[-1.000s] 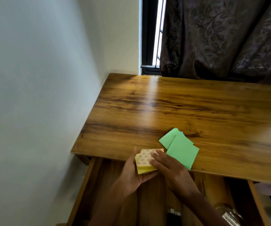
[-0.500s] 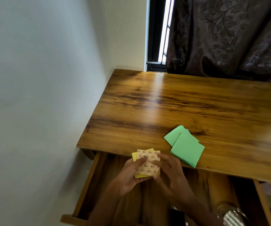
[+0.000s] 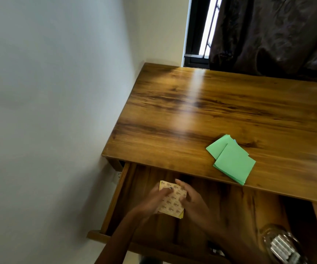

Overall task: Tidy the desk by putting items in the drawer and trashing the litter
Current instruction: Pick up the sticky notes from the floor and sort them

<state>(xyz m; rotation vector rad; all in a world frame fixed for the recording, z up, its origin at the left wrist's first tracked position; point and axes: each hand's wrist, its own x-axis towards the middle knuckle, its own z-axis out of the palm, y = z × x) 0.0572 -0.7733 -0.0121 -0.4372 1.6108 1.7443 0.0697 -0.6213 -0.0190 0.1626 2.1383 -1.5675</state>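
Note:
A yellow sticky-note pad (image 3: 173, 201) with a patterned backing sits between both hands over the open wooden drawer (image 3: 115, 197). My left hand (image 3: 150, 202) grips its left side with fingers laid over the top. My right hand (image 3: 194, 201) holds its right edge. Whether the pad touches the drawer floor is unclear. Two green sticky-note pads (image 3: 232, 161) lie overlapped near the front edge of the wooden desk (image 3: 192, 115).
A white wall runs close along the desk's left side. A dark curtain (image 3: 272, 33) and a window frame stand behind the desk. A clear glass jar (image 3: 281, 246) holding white items sits in the drawer at the lower right.
Both hands have carried the yellow pad off the desk's front edge and down into the open drawer. The view has shifted left and down. The green pads have not moved.

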